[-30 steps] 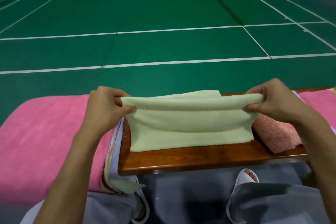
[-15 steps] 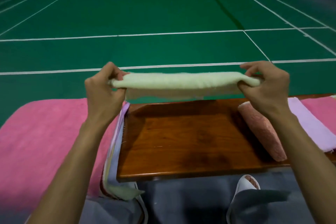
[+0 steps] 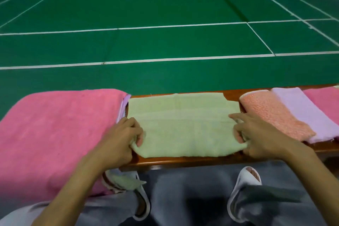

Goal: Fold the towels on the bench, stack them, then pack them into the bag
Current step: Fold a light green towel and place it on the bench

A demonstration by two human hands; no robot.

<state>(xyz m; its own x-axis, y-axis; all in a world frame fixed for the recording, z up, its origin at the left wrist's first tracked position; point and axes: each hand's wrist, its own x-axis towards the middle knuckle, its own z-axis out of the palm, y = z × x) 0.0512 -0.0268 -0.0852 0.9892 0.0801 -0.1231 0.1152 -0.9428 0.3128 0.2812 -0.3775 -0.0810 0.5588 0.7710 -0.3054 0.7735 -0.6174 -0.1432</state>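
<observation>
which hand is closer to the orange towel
Right. The right hand grips the green towel at its right corner, just beside the orange towel; the left hand grips the opposite left corner.

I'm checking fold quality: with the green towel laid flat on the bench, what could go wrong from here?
1. The green towel has a stepped far right corner, so the next fold may come out crooked.
2. The left hand and right hand pinch its near corners by the bench front edge; a tug could slide it off.
</observation>
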